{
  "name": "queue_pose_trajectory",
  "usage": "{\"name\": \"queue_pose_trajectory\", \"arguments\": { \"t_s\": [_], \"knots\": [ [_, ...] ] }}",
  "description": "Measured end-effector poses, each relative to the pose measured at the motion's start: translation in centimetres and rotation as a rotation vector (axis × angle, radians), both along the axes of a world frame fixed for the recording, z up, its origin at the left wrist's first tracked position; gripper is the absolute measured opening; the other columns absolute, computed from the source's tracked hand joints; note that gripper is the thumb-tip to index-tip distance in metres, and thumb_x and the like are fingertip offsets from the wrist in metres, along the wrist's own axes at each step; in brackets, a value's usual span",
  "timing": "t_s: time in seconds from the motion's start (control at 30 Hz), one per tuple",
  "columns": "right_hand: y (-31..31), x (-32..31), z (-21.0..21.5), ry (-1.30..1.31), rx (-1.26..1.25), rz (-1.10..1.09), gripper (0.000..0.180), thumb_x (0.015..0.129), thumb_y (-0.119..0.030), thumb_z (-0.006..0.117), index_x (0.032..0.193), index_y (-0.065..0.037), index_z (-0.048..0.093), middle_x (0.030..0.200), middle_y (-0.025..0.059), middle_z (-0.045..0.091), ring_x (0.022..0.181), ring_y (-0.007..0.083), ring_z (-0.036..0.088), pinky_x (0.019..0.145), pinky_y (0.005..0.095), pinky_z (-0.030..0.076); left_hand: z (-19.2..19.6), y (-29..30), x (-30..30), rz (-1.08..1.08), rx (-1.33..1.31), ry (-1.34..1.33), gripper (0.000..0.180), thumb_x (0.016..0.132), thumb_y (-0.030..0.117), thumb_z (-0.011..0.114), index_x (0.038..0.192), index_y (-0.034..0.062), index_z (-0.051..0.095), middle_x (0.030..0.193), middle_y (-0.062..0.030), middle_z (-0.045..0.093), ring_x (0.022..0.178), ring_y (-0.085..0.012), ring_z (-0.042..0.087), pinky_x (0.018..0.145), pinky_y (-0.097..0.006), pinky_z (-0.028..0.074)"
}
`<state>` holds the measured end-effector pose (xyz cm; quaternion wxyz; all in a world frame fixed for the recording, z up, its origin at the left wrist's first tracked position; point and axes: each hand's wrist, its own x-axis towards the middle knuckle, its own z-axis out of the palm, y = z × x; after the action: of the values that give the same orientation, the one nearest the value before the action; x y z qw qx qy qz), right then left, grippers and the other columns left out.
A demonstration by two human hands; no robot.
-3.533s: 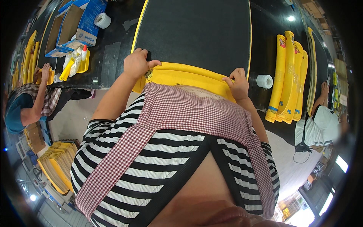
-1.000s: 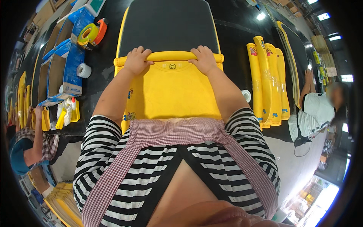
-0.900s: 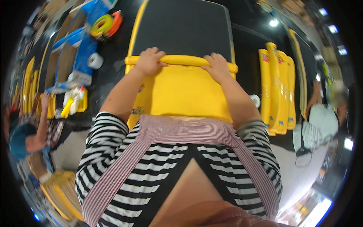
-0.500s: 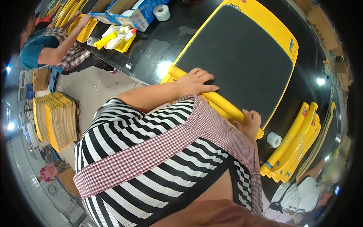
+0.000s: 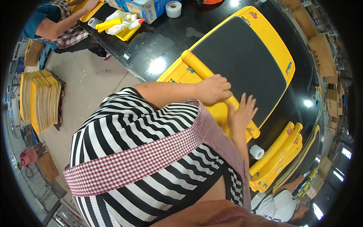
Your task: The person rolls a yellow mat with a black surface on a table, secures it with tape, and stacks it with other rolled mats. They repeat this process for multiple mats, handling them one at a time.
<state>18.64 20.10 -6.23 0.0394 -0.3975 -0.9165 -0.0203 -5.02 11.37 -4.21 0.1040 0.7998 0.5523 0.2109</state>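
A yellow-framed board with a black panel (image 5: 242, 53) lies on the black table in front of me. Across its nearer part runs a long yellow tube (image 5: 196, 64), between the black panel and the yellow near border. My left hand (image 5: 213, 89) is closed over the tube's middle, fingers curled round it. Closer to the tube's right end, my right hand (image 5: 242, 112) rests against it with fingers stretched and spread. The palm side of each hand is hidden.
Right of the board are a white tape roll (image 5: 256, 152) and several yellow curved pieces (image 5: 274, 153). At the left, a yellow tray (image 5: 128, 34) holds bottles, near a blue box (image 5: 145, 9) and another tape roll (image 5: 173, 9). Co-workers stand at upper left and lower right.
The tube has moved away from me, up the board, uncovering the yellow near border. My hands have come closer together, and the right one has gone from gripping to spread fingers.
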Motion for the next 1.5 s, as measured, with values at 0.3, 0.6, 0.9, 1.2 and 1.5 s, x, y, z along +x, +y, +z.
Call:
{"name": "queue_pose_trajectory", "arguments": {
  "t_s": [0.3, 0.6, 0.9, 1.2, 1.5],
  "knots": [
    [12.2, -2.8, 1.2, 0.412, 0.047, -0.001, 0.029, 0.094, -0.02, 0.07, 0.12, -0.008, 0.072, 0.133, 0.0207, 0.064, 0.127, 0.0383, 0.059, 0.108, 0.0485, 0.046, -0.3, 11.6, -1.4, 0.052, -0.166, 0.155, 0.07, 0.099, 0.055, 0.057, 0.156, 0.016, 0.049, 0.169, -0.0134, 0.035, 0.159, -0.0348, 0.024, 0.129, -0.058, 0.009],
    [12.8, 0.5, 1.7, 0.169, -0.092, -0.075, 0.061, 0.086, -0.033, 0.081, 0.139, -0.012, 0.061, 0.14, 0.0133, 0.062, 0.133, 0.0344, 0.054, 0.116, 0.0566, 0.034, -0.8, 18.1, -5.3, 0.075, 0.095, 0.111, 0.039, 0.099, 0.05, 0.059, 0.096, 0.0146, 0.076, 0.1, -0.0049, 0.07, 0.104, -0.0282, 0.065, 0.093, -0.043, 0.047],
    [10.5, 8.0, 1.0, 0.357, -0.121, -0.388, 0.059, 0.069, -0.027, 0.095, 0.123, -0.018, 0.071, 0.127, 0.0087, 0.066, 0.126, 0.0328, 0.056, 0.109, 0.0468, 0.046, -0.4, 7.8, -11.0, 0.785, 0.035, -0.074, 0.032, 0.102, 0.034, 0.061, 0.11, 0.0062, 0.076, 0.113, -0.0198, 0.068, 0.112, -0.0411, 0.061, 0.1, -0.051, 0.049],
    [-2.0, 10.1, 1.6, 0.374, -0.193, -0.322, 0.054, 0.073, -0.03, 0.092, 0.12, -0.016, 0.071, 0.119, 0.0121, 0.063, 0.121, 0.035, 0.057, 0.105, 0.0469, 0.045, -5.8, -5.3, -12.5, 0.761, 0.052, -0.097, 0.026, 0.106, 0.022, 0.054, 0.116, 0.0002, 0.064, 0.11, -0.0248, 0.062, 0.106, -0.0444, 0.058, 0.093, -0.052, 0.046],
    [-6.3, 13.0, -1.4, 0.894, -0.259, -0.62, 0.035, 0.097, -0.016, 0.071, 0.129, -0.003, 0.07, 0.139, 0.0227, 0.062, 0.129, 0.0394, 0.06, 0.11, 0.0399, 0.048, -4.6, -10.2, -11.0, 0.913, -0.143, -0.463, 0.055, 0.105, 0.025, 0.064, 0.147, -0.0067, 0.049, 0.137, -0.0261, 0.061, 0.123, -0.0374, 0.062, 0.106, -0.04, 0.047]
  ]
}}
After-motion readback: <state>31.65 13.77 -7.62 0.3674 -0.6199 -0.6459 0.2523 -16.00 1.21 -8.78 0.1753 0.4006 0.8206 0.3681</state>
